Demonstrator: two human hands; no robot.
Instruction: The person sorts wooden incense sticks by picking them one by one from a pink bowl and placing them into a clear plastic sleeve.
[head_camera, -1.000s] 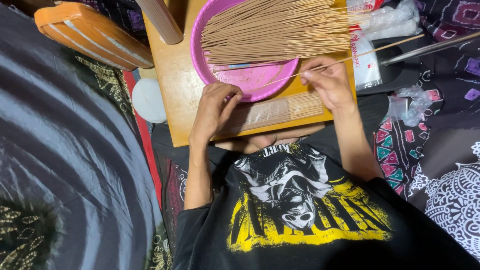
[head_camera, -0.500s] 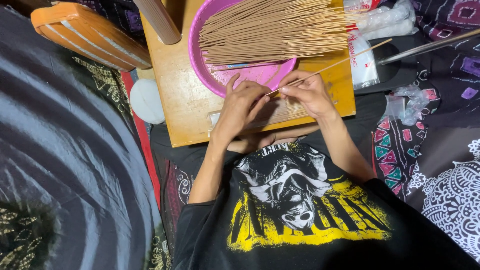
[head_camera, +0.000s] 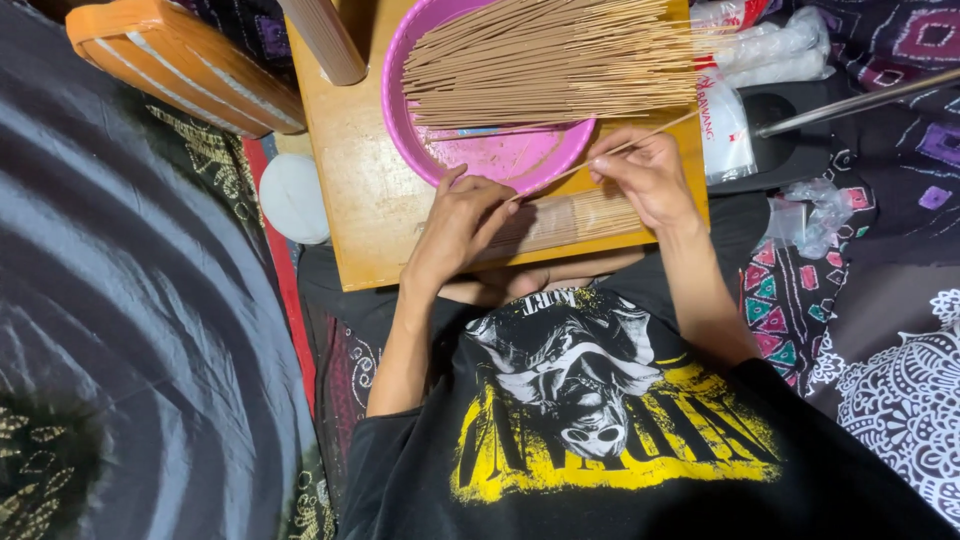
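The pink basin (head_camera: 500, 150) and the stick bundle (head_camera: 550, 60) are cut off at the top edge; the wooden board's (head_camera: 350, 190) far edge is unseen too.

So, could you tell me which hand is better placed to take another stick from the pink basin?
Probably the right hand: it lies nearer the stick pile in the pink basin, though it pinches one stick.

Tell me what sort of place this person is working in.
Probably a home floor workspace for handcraft, not a factory: a low wooden board sits over the lap, patterned cloths lie around it, and a pink basin holds thin sticks.
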